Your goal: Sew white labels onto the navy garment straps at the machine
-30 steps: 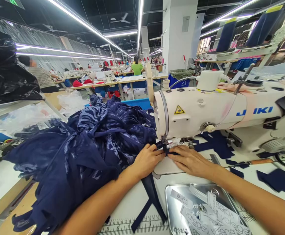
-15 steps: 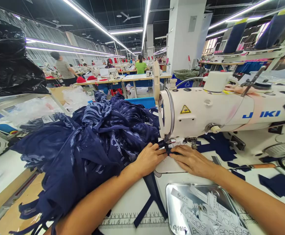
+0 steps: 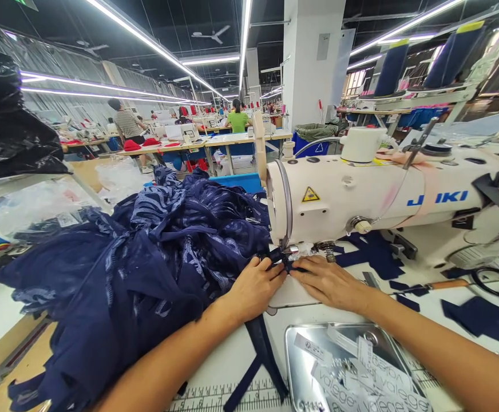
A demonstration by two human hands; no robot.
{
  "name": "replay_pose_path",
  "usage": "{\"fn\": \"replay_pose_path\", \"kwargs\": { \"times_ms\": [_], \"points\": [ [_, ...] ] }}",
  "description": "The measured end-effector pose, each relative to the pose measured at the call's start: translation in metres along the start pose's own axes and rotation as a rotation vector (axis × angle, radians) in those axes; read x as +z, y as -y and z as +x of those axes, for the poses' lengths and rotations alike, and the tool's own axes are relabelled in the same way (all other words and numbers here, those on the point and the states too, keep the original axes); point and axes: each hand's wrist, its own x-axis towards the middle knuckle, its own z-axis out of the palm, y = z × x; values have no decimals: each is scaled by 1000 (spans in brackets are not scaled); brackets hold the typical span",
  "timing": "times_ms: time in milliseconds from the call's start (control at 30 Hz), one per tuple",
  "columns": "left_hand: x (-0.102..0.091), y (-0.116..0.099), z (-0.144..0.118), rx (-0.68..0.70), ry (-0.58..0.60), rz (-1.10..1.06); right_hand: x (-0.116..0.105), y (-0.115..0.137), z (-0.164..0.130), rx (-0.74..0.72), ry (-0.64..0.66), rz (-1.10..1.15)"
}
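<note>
My left hand [image 3: 256, 289] is closed with curled fingers on a navy fabric strip [image 3: 288, 266] at the sewing machine's needle area. From the other side, my right hand [image 3: 329, 281] pinches the same fabric, its fingertips close to my left ones. The white sewing machine [image 3: 344, 191] stands right above the fingers; its presser foot partly shows and the stitching point is hidden. Navy straps [image 3: 264, 352] hang from under my left hand across the table. A large heap of navy garments [image 3: 146, 257] with pale patterned trim lies beside my left arm.
A metal tray [image 3: 292, 355] of printed white labels [image 3: 361, 372] sits below my right forearm. Navy scraps [image 3: 485, 317], an orange-handled tool [image 3: 447, 284] and black scissor handles [image 3: 494, 283] lie at right. A printed ruler [image 3: 206, 397] runs along the table. Other people work farther back.
The camera view has shifted slightly, so the scene sits a little further left. Both hands stay at the needle area on the fabric, with little visible movement.
</note>
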Motion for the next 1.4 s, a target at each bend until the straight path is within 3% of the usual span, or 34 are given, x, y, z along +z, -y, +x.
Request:
{"fn": "replay_pose_path", "kwargs": {
  "times_ms": [600, 800, 900, 1100, 1233, 1400],
  "points": [
    [0, 9, 11, -64, 15, 42, 6, -10, 1, 138, 77, 22],
    [1, 4, 15, -157, -36, 72, 19, -17, 2, 309, 14, 53],
    [3, -5, 15, -220, -65, 133, 19, -15, 4, 395, 74, -70],
    [6, -9, 19, -356, -82, 197, -4, 1, 8, 213, 153, -253],
    [9, 3, 24, -290, -99, 150, -12, 4, 2, 113, 204, -247],
    [12, 11, 25, -250, -82, 109, -4, -6, -6, 30, 117, -217]
  ]
}}
